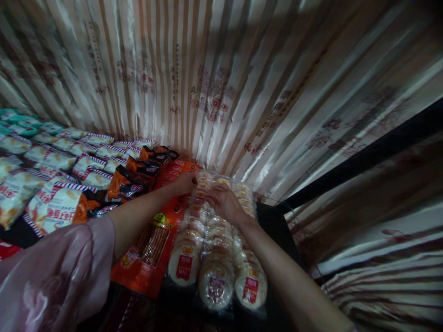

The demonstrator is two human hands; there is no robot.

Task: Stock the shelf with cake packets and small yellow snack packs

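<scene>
Round white rice crackers in clear wrappers stand overlapped in three rows, with the front middle packet (pixel 216 287) and front left packet (pixel 185 263) facing me. At the back of the left row, my left hand (pixel 187 183) is closed, fingertips at the edge of a rice cracker packet (pixel 203 179). My right hand (pixel 224 201) reaches over the middle row, fingers bent and pinched against the packets on its left. The fingertips of both hands are partly hidden and dim. A large orange bag (pixel 152 244) with a clear window showing brown sticks lies under my left forearm.
Black-and-orange packets (pixel 129 184) and many white snack bags (pixel 57 203) fill the left side, with green bags (pixel 20 123) at the far left. A pleated printed curtain (pixel 214 83) hangs behind. A dark bar (pixel 363 157) slants up on the right, above the black table edge (pixel 275 226).
</scene>
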